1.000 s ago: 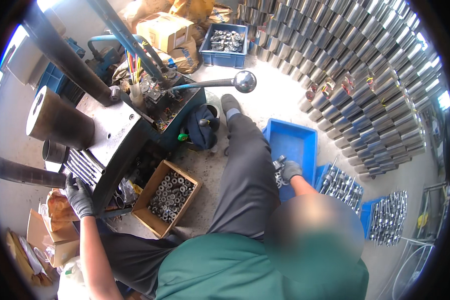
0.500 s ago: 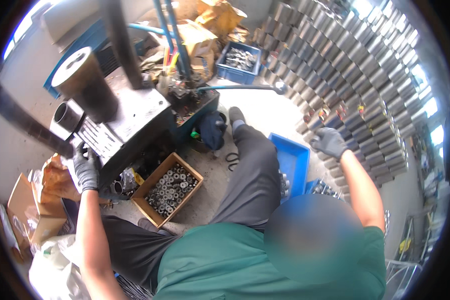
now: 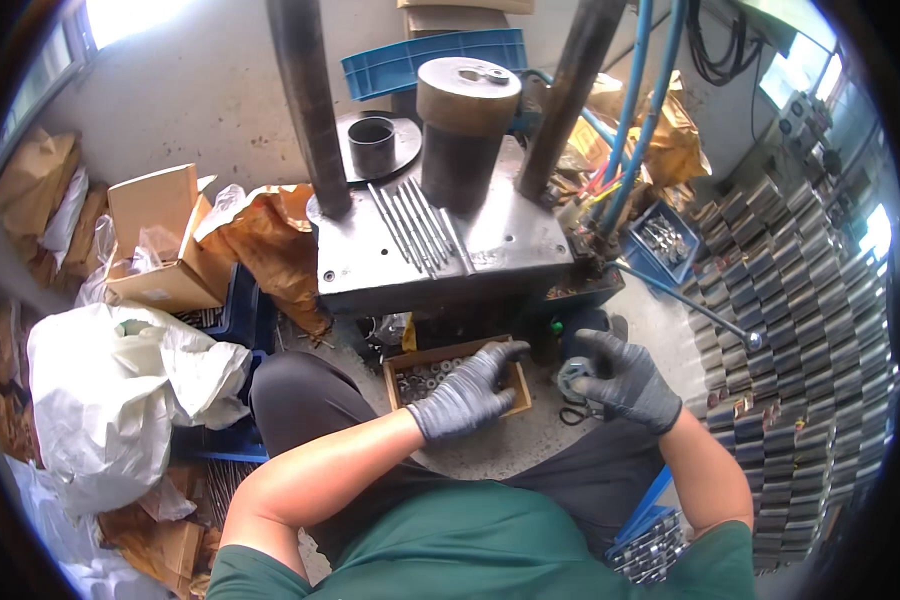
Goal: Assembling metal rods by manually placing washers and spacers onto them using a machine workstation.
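Note:
Both my hands wear grey gloves and are in front of the metal press table. My left hand hovers over the near part of a wooden box of small metal rings. Its fingers are apart with nothing seen between them. To the right, my right hand has a pale round metal part between thumb and fingers; its exact kind is unclear. On the table lie several thin metal rods, next to a tall steel cylinder with a small ring on top.
Two dark press columns rise from the table. Stacked metal cylinders line the right side. A blue crate of metal parts stands behind a long lever. Left are a white sack and an open cardboard box.
The view has swung left toward the press. My left hand has left the table edge beside the rods. My right hand has come in from the right, and both are closer together.

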Demonstrator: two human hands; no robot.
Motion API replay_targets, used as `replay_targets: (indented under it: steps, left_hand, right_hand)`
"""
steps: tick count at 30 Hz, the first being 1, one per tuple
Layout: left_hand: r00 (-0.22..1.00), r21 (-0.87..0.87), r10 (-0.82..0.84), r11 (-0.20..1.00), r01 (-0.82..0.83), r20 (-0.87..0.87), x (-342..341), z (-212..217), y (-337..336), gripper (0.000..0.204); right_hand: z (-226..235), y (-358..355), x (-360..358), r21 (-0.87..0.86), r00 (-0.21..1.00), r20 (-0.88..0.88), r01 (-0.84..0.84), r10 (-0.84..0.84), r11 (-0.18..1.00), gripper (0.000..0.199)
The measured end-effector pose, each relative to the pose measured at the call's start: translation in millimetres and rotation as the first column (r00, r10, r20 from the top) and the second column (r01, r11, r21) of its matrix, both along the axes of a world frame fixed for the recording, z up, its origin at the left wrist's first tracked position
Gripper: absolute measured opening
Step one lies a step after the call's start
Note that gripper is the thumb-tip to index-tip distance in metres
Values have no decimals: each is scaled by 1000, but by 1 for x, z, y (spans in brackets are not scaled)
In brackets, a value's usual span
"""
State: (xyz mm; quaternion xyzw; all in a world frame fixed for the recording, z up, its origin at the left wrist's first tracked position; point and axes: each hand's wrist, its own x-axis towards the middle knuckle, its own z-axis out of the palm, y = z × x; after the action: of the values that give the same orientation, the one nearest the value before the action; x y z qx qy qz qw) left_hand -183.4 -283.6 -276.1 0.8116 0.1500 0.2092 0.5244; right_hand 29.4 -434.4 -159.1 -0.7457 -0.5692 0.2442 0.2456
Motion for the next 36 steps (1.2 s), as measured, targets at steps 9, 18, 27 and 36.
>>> replay_targets:
  steps: [9,18,27,36]
  left_hand:
    - [976,445,141,894,-55,-164,6,-21,59,33]
    - [922,395,29,908,137,-386,10,-38,66,34]
    - [852,366,-111,869,334,-512,18,-63,51,32]
    - [764,297,-184,846,444,-618,22,-58,49,31]
  right_hand:
    - [-53,116,-1,141,892,-444,164,-85,976,40]
    - [-43,170,15,258,974,-221,102,-44,961,31]
    - [88,266,-5,791,966,256,-229,33,567,27]
    - [112,312,7,518,650,760,-591,-16,619,20]
